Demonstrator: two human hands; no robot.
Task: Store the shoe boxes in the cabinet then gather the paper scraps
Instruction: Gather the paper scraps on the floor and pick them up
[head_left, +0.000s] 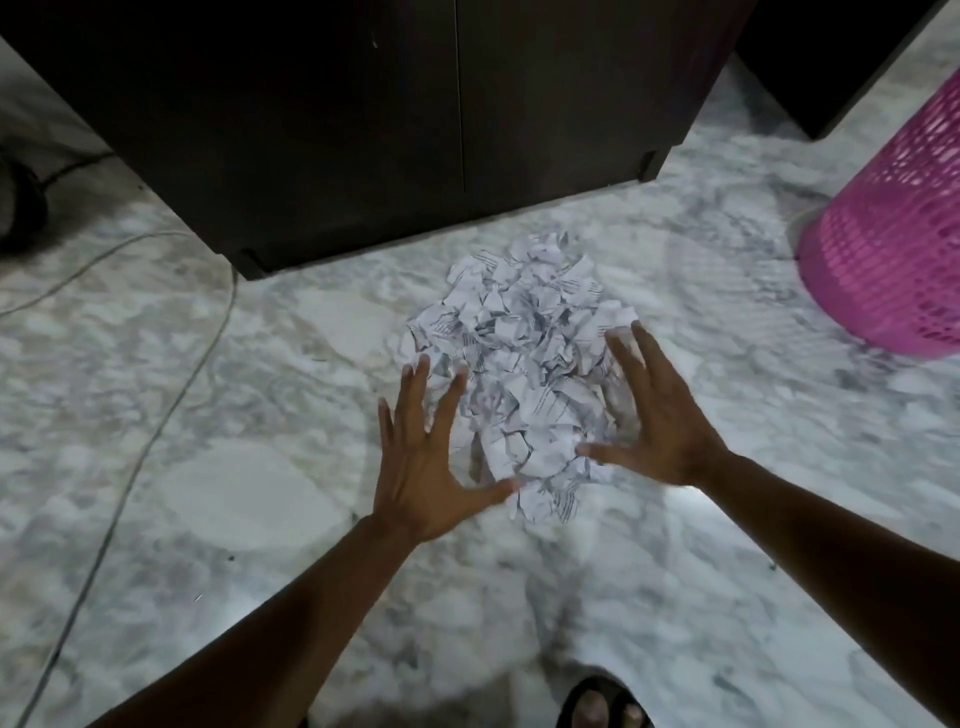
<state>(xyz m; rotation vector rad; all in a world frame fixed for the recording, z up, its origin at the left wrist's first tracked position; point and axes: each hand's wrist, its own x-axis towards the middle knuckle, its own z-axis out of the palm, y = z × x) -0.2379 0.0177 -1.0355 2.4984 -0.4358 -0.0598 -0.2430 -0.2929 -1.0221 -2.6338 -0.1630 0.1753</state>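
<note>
Both hands, left (422, 457) and right (660, 415), are spreading straight fingers around a heap of crumpled white paper scraps (519, 364) lying on the marbled floor (208, 467) before the closed dark wooden cabinet (363, 130).

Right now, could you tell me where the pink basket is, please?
In the head view, the pink basket stands on the marble floor at the far right, right of the paper scraps and the dark cabinet.
</note>
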